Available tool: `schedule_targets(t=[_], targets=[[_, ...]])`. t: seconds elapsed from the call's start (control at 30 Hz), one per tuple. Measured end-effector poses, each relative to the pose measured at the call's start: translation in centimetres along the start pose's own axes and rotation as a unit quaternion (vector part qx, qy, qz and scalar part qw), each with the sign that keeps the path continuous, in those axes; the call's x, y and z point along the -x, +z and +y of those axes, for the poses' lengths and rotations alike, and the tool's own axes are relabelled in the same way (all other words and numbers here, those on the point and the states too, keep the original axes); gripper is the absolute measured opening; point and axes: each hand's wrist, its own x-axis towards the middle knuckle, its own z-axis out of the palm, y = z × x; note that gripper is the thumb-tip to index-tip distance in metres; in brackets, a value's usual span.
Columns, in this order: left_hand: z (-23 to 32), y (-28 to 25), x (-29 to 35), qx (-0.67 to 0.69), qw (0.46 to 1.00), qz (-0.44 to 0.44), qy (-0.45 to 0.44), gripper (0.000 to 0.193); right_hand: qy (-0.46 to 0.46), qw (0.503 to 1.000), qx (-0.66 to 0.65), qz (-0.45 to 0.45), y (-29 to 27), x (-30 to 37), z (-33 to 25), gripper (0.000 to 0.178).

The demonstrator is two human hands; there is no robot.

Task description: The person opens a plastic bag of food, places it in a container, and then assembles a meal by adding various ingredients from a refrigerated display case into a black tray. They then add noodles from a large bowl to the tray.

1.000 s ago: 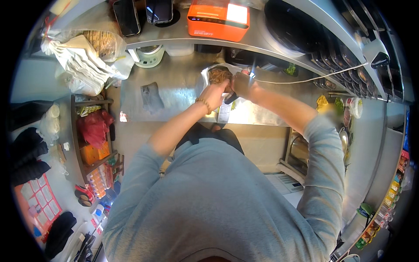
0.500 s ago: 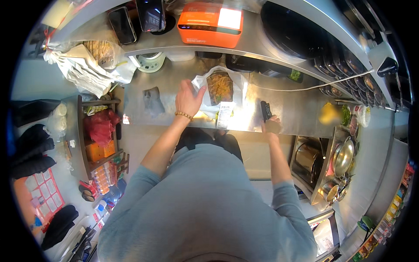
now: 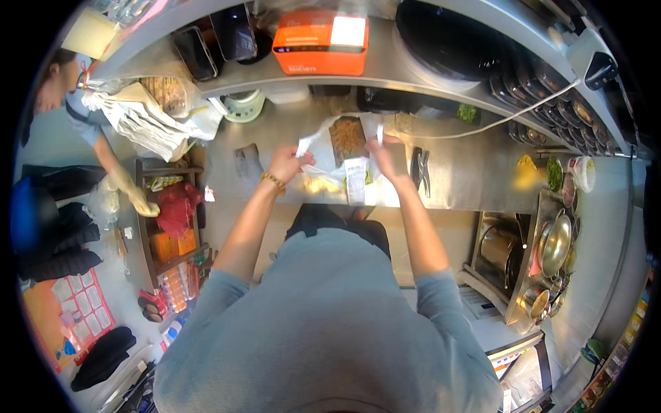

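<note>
I have both hands on the white plastic bag (image 3: 323, 148) at the desk's (image 3: 468, 172) back edge: left hand (image 3: 288, 164) and right hand (image 3: 387, 155) each pinch a handle, food container (image 3: 349, 136) inside, stapler (image 3: 421, 168) just beside.

We are looking down into a commercial food-preparation kitchen, likely a takeaway counter. We are noting: a long stainless steel counter (image 3: 468, 172); a steel shelf (image 3: 385, 69) above it carrying an orange device (image 3: 320, 41) and a row of dark tubs (image 3: 551, 89); metal pots and bowls (image 3: 551, 248) sitting in a well at the right; small dishes of chopped greens (image 3: 554, 173); a side rack (image 3: 172, 227) stocked with packets.
</note>
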Motion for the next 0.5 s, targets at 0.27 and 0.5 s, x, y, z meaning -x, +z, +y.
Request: schedule_targets(t=[0.27, 0.5], targets=[[2.9, 2.2, 1.5, 0.314, 0.935, -0.152, 0.067, 0.039, -0.059, 0.946, -0.142, -0.285, -0.8, -3.9, 0.7, 0.032], [2.0, 1.7, 0.9, 0.255, 0.961, -0.086, 0.064, 0.046, 0.070, 0.890, 0.136, -0.429, 1.2, -3.8, 0.2, 0.074]])
